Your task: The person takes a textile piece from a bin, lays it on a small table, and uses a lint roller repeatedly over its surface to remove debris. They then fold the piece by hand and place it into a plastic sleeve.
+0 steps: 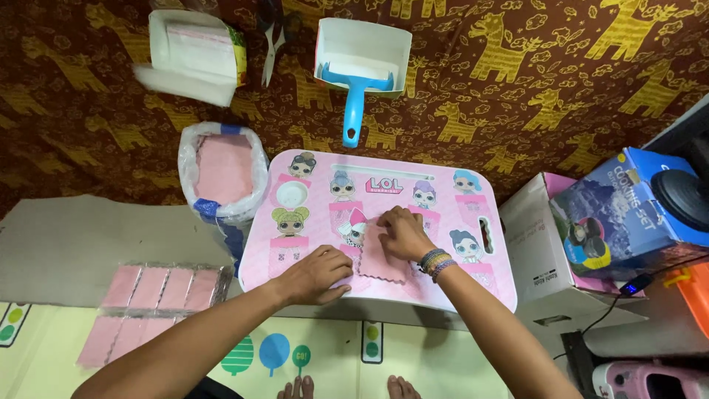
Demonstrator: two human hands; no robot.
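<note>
Head view: both hands, left hand [319,275] and right hand [402,233], are pressing flat on a pink cloth [382,257] atop the lap desk [384,295], gripping nothing; finished packs [162,287] are lying left, more cloths waiting in the bag [224,171].

Both arms are bare, no sleeves. The right hand's [402,235] wrist wears several stacked, multicoloured beaded bracelets [436,261]. Feet are bare.

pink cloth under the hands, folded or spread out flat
Partly folded: the pink cloth lies on the pink lap table, its upper edge doubled over under the right hand, while the left hand presses its left side.
</note>
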